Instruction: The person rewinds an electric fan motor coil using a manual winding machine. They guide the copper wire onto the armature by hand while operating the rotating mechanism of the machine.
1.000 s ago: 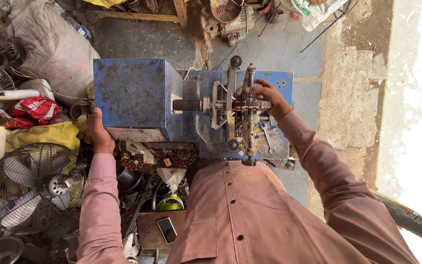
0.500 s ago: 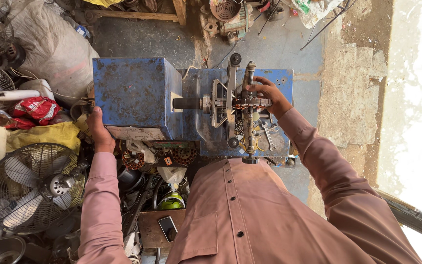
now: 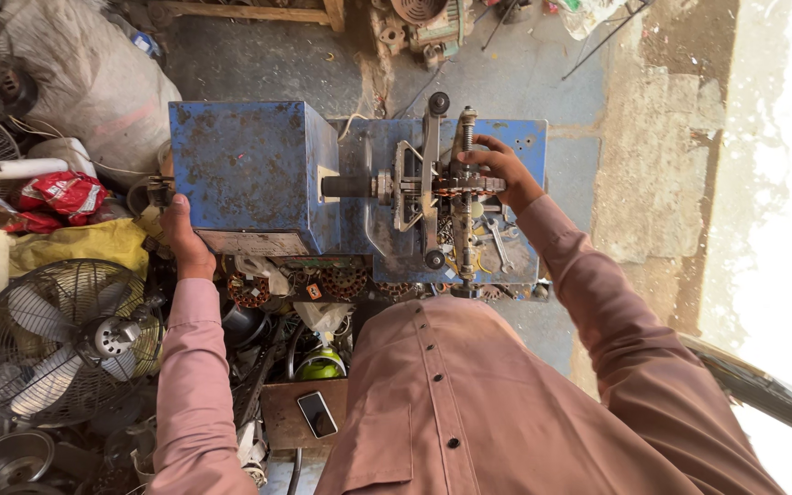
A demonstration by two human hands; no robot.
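While left hand (image 3: 185, 240) grips blue box (image 3: 245, 170) edge, right hand (image 3: 499, 172) grasps winding spindle (image 3: 451, 186); fan (image 3: 66, 335) below left hand.

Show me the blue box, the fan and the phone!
blue box (image 3: 249, 170), head view, middle of its top face.
fan (image 3: 61, 339), head view, on its wire guard.
phone (image 3: 316, 414), head view, centre of its dark screen.

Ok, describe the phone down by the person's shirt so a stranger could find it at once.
Start at the big blue metal box of the machine and drop straight down past the clutter to the brown cardboard box beside the pink shirt. The phone lies flat there: a small dark glossy rectangle, the only smooth screen among rusty parts.
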